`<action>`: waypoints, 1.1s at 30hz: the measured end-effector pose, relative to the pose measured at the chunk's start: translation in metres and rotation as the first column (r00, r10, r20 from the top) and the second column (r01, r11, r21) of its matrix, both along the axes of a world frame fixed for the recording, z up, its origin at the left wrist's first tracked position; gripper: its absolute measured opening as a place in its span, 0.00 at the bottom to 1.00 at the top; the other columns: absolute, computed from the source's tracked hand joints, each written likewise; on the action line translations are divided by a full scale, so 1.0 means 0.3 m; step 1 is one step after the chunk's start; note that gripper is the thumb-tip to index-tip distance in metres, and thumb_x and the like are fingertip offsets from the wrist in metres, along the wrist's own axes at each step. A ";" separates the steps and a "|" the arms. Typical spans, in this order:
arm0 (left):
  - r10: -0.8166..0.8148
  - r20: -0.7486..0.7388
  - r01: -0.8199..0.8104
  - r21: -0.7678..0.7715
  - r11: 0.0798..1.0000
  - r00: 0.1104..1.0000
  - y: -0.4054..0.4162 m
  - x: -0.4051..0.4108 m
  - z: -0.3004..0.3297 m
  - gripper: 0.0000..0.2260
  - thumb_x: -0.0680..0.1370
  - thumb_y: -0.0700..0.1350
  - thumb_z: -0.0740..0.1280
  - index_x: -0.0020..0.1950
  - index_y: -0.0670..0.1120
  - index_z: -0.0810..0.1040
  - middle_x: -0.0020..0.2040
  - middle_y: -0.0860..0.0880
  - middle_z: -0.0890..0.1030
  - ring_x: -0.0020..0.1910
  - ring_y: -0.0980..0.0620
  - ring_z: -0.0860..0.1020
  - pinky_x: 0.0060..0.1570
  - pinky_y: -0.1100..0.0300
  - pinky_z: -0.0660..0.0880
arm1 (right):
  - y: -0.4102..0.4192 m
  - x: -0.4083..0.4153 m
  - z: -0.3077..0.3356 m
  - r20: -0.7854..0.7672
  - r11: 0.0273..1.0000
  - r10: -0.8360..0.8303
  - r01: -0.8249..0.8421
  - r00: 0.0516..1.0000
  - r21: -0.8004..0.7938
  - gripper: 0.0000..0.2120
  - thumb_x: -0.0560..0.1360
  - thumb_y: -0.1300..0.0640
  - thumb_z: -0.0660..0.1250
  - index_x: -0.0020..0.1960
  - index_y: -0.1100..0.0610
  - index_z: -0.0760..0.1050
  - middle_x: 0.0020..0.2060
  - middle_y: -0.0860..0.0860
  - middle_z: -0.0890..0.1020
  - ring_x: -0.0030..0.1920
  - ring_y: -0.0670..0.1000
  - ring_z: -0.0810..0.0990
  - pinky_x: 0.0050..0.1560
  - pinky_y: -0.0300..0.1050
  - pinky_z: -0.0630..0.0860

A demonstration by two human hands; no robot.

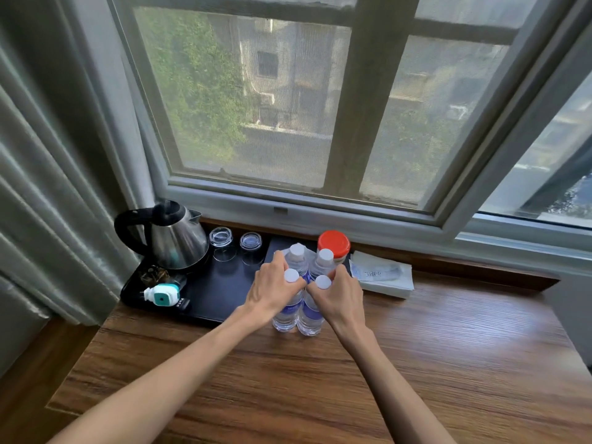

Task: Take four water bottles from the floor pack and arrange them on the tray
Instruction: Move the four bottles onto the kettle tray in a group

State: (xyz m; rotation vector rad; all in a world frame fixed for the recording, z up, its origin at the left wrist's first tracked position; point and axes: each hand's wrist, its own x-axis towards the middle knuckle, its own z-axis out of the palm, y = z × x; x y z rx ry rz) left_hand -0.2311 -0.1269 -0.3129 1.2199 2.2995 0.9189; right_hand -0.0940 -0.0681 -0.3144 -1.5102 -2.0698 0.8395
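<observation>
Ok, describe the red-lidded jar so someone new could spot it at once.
Start at the window and drop to the wooden desk below its sill. Just behind the four white-capped bottles held between the two hands stands the jar, left of the folded white paper. Its wide red lid is the only red thing there.

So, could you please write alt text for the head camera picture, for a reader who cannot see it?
Two bare hands, left hand and right hand, clasp four white-capped water bottles standing in a tight cluster on a wooden table. To their left, a black tray holds a kettle and two glasses, below a window.
</observation>
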 end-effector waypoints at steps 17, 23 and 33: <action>-0.112 0.143 0.126 -0.094 0.988 0.983 -0.108 -0.091 -0.214 0.32 0.59 0.58 0.79 0.57 0.52 0.70 0.47 0.54 0.75 0.41 0.61 0.75 0.40 0.63 0.71 | -0.087 0.069 -0.199 0.045 0.996 -0.031 0.035 0.999 -0.084 0.29 0.67 0.36 0.73 0.61 0.49 0.70 0.50 0.48 0.82 0.51 0.55 0.83 0.43 0.48 0.75; -0.121 0.243 0.118 0.026 0.993 0.962 -0.096 -0.053 -0.287 0.28 0.63 0.53 0.79 0.58 0.50 0.73 0.52 0.51 0.77 0.50 0.53 0.80 0.52 0.51 0.79 | -0.078 0.063 -0.296 -0.002 0.981 0.007 -0.007 1.000 -0.193 0.32 0.67 0.43 0.75 0.66 0.53 0.69 0.57 0.51 0.73 0.56 0.55 0.79 0.51 0.49 0.77; 0.001 0.329 -0.034 0.094 0.995 0.944 -0.098 0.000 -0.358 0.25 0.69 0.47 0.76 0.63 0.53 0.72 0.51 0.52 0.86 0.52 0.55 0.84 0.52 0.48 0.81 | -0.064 0.064 -0.362 -0.253 0.967 -0.040 -0.026 0.967 -0.252 0.23 0.68 0.48 0.78 0.57 0.41 0.72 0.54 0.46 0.85 0.53 0.49 0.84 0.49 0.46 0.79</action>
